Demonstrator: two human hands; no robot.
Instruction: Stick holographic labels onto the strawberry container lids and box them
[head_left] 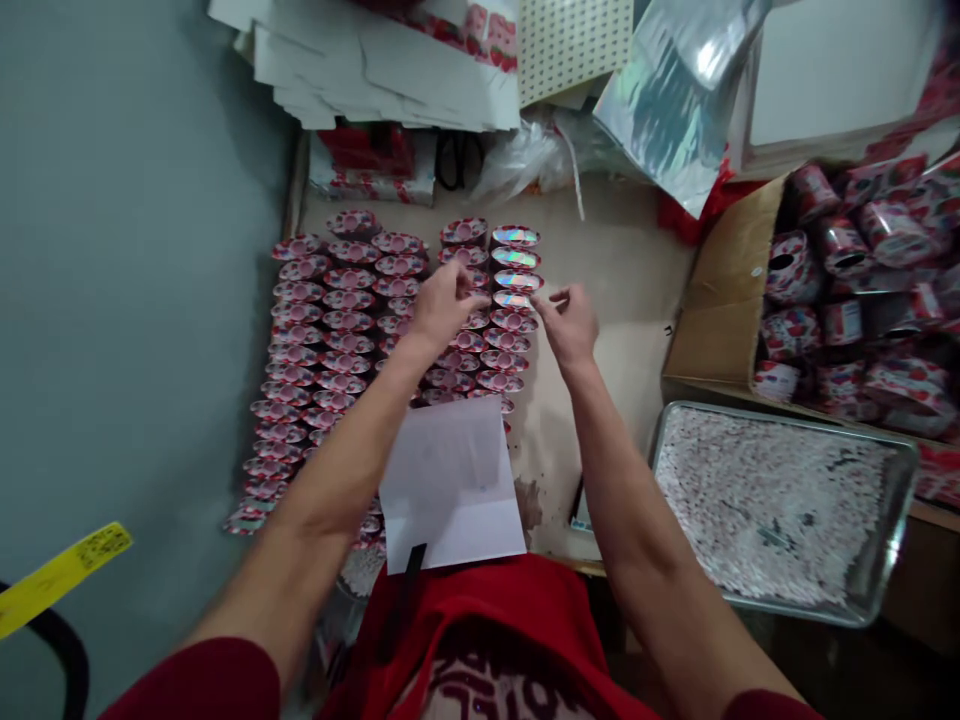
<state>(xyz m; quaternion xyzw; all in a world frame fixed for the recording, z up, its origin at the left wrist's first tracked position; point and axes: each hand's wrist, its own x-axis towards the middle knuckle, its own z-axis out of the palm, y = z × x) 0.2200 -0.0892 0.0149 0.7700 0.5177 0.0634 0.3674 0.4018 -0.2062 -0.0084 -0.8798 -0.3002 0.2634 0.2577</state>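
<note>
Grip of left hand and right hand, fingers curled, any pinch impossible to tell, flanks a shiny-topped container, likely light, slick and crushable, best held by its ends.

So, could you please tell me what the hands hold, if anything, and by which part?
I cannot tell: the left hand and right hand flank a shiny-topped piece.

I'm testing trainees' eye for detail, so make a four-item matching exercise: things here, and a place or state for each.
Things
1. Shiny rainbow tops
2. Silvery tray
3. Cardboard box
4. White sheet

Places or states
A. heaped with red-patterned pieces
B. between the two forearms
C. beyond pink tops in the same column
D. covered in small pale bits

Pairs: 1-C, 2-D, 3-A, 4-B
</note>
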